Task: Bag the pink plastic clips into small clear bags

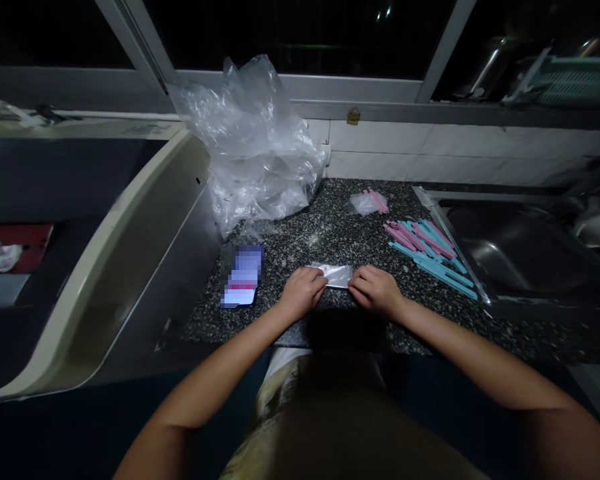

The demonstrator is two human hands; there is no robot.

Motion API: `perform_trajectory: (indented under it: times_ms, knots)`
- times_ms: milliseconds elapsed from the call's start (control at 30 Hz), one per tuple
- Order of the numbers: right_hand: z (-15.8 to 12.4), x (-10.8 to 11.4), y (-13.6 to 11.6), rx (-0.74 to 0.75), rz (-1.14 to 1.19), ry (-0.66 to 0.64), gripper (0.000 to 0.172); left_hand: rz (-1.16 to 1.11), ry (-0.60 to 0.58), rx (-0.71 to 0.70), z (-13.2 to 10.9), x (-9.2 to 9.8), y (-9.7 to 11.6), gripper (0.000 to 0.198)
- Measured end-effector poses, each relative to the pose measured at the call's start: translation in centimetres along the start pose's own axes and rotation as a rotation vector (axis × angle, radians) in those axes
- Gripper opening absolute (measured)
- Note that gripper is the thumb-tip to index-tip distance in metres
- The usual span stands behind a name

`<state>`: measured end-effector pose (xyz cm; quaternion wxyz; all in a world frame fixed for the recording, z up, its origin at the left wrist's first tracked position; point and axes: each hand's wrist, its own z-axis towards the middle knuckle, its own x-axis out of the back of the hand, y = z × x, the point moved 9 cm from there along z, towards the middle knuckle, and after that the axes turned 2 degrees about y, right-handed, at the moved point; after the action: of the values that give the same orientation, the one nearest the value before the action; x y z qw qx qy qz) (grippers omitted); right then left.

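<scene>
Small clear plastic bag [336, 275] lies flat on the speckled granite counter [330, 230], pinched at each end by left hand [303, 291] and right hand [377, 289], fingers closed on it. Step looks like opening/flattening it; next likely needs a pink or blue plastic stick [430, 250] from right.

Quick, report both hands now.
Left hand: closed, pinching the small clear plastic bag.
Right hand: closed, pinching the same bag's other end.
</scene>
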<state>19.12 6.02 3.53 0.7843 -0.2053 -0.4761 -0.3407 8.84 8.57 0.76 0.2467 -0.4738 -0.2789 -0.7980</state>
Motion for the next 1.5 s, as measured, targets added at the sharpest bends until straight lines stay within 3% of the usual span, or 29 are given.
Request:
perform_trajectory:
  times_ms: [100,200,367,467,567,700,833,967,1100,1333,1500]
  knots:
    - [0.2,0.0,0.4,-0.036,0.073,-0.004,0.028,-0.034,0.035,0.027,0.1,0.6,-0.4,0.023]
    - [0.3,-0.3,0.8,-0.071,0.114,-0.001,0.021,-0.109,0.03,0.039,0.0,0.8,-0.8,0.022]
    - [1.4,1.1,0.8,-0.111,0.253,0.065,0.02,-0.278,0.042,0.088,0.0,2.2,-1.0,0.019]
    - [2.8,2.0,0.4,-0.101,0.324,0.065,0.018,-0.386,0.115,0.089,0.9,3.9,-0.3,0.028]
    - [3.9,2.7,0.4,-0.122,0.389,0.078,0.016,-0.528,0.214,0.091,1.9,5.5,0.1,0.016]
    - [3.9,2.1,1.6,-0.224,0.495,0.08,0.017,-0.704,0.313,0.225,2.2,6.4,-1.4,0.016]
    - [3.2,0.9,2.3,-0.29,0.589,0.039,0.018,-0.852,0.328,0.444,1.4,5.7,-3.5,0.017]
    - [3.2,0.4,2.1,-0.322,0.642,-0.007,0.019,-0.976,0.273,0.539,1.3,4.5,-3.9,0.021]
    - [2.9,0.0,2.9,-0.496,0.758,0.007,0.025,-1.04,0.297,0.659,0.8,3.6,-4.8,0.025]
    - [2.1,-1.8,3.2,-0.642,0.909,-0.088,0.029,-1.186,0.276,0.714,0.9,2.6,-5.1,0.027]
    - [1.5,-2.6,4.6,-0.73,0.929,-0.06,0.03,-1.291,0.285,0.785,1.0,0.8,-6.0,0.041]
